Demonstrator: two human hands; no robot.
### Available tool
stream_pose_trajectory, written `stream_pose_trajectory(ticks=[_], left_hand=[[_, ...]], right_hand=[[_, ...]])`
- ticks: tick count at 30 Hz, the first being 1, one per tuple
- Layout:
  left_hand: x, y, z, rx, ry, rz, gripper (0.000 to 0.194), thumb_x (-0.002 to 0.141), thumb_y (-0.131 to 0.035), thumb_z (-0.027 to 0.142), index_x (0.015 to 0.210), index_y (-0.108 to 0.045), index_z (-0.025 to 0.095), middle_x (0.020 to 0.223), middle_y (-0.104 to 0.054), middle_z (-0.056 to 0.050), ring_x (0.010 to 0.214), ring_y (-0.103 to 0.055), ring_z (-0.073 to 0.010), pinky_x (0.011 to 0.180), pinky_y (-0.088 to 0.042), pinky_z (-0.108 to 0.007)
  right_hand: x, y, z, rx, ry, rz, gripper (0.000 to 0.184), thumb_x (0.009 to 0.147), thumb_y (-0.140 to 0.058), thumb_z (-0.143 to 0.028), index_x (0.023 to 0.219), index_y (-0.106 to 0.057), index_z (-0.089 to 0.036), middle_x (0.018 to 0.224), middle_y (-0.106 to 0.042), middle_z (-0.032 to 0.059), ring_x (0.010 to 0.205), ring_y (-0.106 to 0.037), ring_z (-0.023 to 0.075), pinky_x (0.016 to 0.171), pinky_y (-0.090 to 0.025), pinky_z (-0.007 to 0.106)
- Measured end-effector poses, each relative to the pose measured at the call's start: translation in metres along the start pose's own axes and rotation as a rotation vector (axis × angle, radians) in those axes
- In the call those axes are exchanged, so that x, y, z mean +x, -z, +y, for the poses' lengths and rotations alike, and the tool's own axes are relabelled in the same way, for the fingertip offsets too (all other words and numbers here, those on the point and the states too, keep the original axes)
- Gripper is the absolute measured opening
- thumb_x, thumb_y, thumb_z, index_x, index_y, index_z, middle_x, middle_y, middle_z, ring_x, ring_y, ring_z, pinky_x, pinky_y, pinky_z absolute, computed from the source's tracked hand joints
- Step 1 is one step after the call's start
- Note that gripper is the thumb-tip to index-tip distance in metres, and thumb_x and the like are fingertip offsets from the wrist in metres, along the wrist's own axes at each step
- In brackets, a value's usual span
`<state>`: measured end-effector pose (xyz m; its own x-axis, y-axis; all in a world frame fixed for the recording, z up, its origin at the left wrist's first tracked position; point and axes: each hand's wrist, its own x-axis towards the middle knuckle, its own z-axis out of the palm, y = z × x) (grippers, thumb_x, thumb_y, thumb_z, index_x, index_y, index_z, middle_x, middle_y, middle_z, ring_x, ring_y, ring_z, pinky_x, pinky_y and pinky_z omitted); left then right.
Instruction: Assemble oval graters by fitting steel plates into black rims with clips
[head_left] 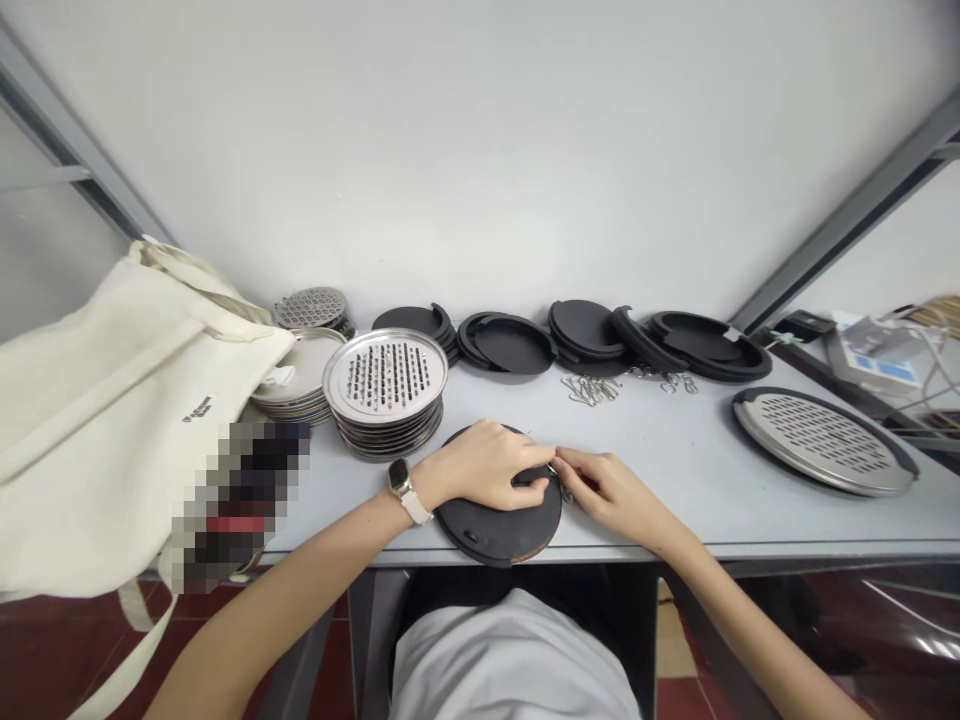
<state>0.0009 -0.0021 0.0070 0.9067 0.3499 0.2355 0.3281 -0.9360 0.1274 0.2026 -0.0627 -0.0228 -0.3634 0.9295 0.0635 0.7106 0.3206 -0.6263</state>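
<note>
A black round tray-like disc lies near the table's front edge, in front of my body. My left hand, with a watch on its wrist, rests across the disc. Its thumb and forefinger grip a raised black part at the right rim. Against that same spot my right hand has its fingers pinched together on a small shiny metal piece. Most of that piece is hidden by the fingertips. Farther back lies a small pile of metal hooks.
Stacked perforated metal discs stand left of my hands, beside plain metal discs and a cream cloth bag. Black round trays line the wall. At right lies a perforated plate in a black holder.
</note>
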Motion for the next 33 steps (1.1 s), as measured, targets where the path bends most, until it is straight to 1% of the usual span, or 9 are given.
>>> stream_pose_trajectory(ticks=[7, 12, 16, 24, 29, 33], left_hand=[[-0.0002, -0.0017, -0.0002, -0.027, 0.002, 0.008, 0.013, 0.085, -0.05, 0.031, 0.085, -0.057, 0.02, 0.077, -0.065, -0.001, 0.066, -0.059, -0.0154, 0.055, -0.034, -0.026], [-0.0003, -0.002, -0.0002, -0.019, -0.003, 0.011, 0.012, 0.086, -0.05, 0.032, 0.084, -0.056, 0.021, 0.076, -0.065, 0.0, 0.066, -0.059, -0.0155, 0.055, -0.033, -0.027], [-0.0005, -0.0032, -0.0008, -0.018, -0.001, 0.017, 0.012, 0.086, -0.049, 0.032, 0.085, -0.055, 0.021, 0.077, -0.065, 0.001, 0.066, -0.059, -0.0154, 0.055, -0.032, -0.027], [0.0007, -0.0019, -0.0001, -0.023, 0.005, 0.011, 0.012, 0.085, -0.051, 0.032, 0.082, -0.054, 0.021, 0.075, -0.064, 0.001, 0.065, -0.059, -0.0146, 0.054, -0.03, -0.028], [0.0019, 0.0009, 0.0016, -0.032, 0.022, -0.009, 0.013, 0.084, -0.051, 0.031, 0.077, -0.052, 0.02, 0.073, -0.064, 0.001, 0.064, -0.058, -0.0143, 0.053, -0.028, -0.028], [0.002, 0.0005, 0.0014, -0.036, 0.02, 0.006, 0.013, 0.084, -0.051, 0.031, 0.075, -0.051, 0.02, 0.072, -0.063, 0.002, 0.063, -0.057, -0.014, 0.053, -0.026, -0.028]], right_hand=[[-0.0004, 0.0001, 0.0007, -0.021, 0.029, 0.0, 0.033, 0.099, -0.03, -0.034, 0.075, -0.048, -0.02, 0.065, -0.053, -0.0006, 0.057, -0.048, 0.014, 0.059, -0.035, 0.026], [-0.0006, -0.0007, 0.0026, -0.017, 0.029, 0.004, 0.033, 0.099, -0.031, -0.034, 0.072, -0.044, -0.021, 0.062, -0.048, -0.0022, 0.054, -0.045, 0.0128, 0.057, -0.033, 0.025], [-0.0004, -0.0009, 0.0033, -0.014, 0.027, 0.0, 0.033, 0.099, -0.031, -0.034, 0.072, -0.043, -0.021, 0.061, -0.047, -0.0024, 0.053, -0.044, 0.0127, 0.056, -0.032, 0.025], [0.0004, -0.0018, -0.0002, -0.057, 0.027, 0.016, 0.031, 0.099, -0.029, -0.032, 0.075, -0.045, -0.021, 0.064, -0.051, -0.0008, 0.055, -0.046, 0.0141, 0.058, -0.034, 0.025], [-0.0006, -0.0046, 0.0022, -0.106, 0.035, 0.018, 0.029, 0.099, -0.028, -0.029, 0.08, -0.047, -0.021, 0.066, -0.053, 0.0001, 0.055, -0.047, 0.015, 0.059, -0.035, 0.026], [-0.0026, -0.0045, 0.0045, -0.106, 0.049, 0.014, 0.028, 0.099, -0.028, -0.029, 0.081, -0.048, -0.021, 0.067, -0.054, 0.0002, 0.055, -0.048, 0.0149, 0.059, -0.036, 0.026]])
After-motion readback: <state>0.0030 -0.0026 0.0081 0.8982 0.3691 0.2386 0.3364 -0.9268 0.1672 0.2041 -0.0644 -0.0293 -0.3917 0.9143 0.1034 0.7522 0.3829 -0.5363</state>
